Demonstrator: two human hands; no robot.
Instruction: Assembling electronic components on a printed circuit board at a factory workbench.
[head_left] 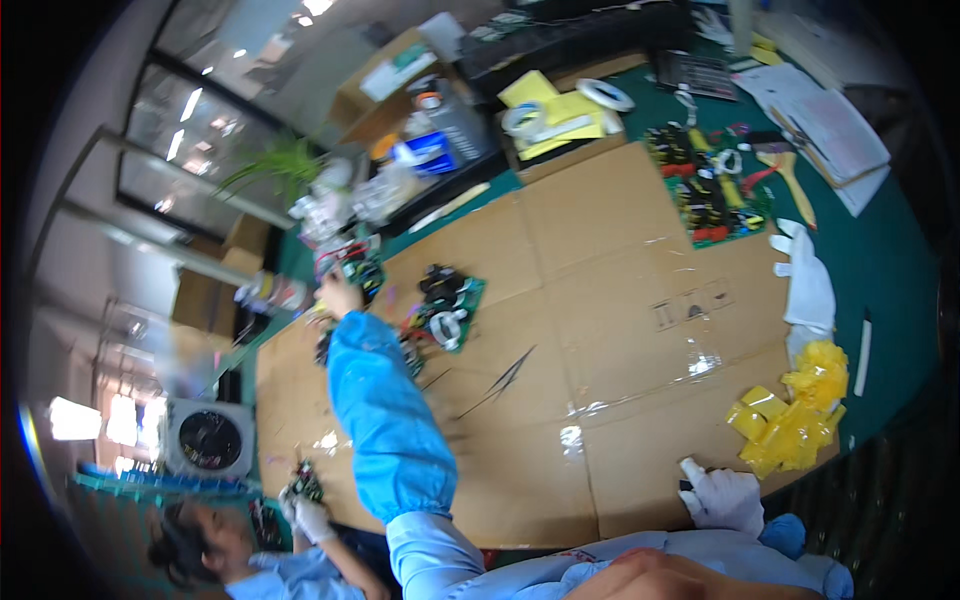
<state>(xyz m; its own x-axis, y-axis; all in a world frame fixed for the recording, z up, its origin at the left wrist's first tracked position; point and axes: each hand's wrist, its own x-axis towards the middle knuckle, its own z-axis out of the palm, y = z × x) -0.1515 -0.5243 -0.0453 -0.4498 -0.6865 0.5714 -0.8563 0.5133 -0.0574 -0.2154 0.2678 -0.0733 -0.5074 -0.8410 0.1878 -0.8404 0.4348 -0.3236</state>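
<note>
My left hand (340, 294), bare below a bright blue sleeve, reaches to the far left of the cardboard sheet. Its fingers look closed at the edge of a green circuit board (365, 270) with red wires; blur softens their outline. Beside it lies another green circuit board (447, 308) with black parts and a white coil. More board parts are half hidden behind my sleeve. Black tweezers (500, 382) lie on the cardboard to the right of that arm. My right hand (724, 497), in a white glove, rests at the near edge, curled around a small dark thing I cannot make out.
A cardboard sheet (640, 350) covers the table. Yellow plastic pieces (800, 412), a white glove (808, 290), a brush (790, 180) and populated boards (708, 185) lie right. Boxes (570, 155) and bottles stand behind. A co-worker's gloved hands (308, 515) hold a small board at lower left.
</note>
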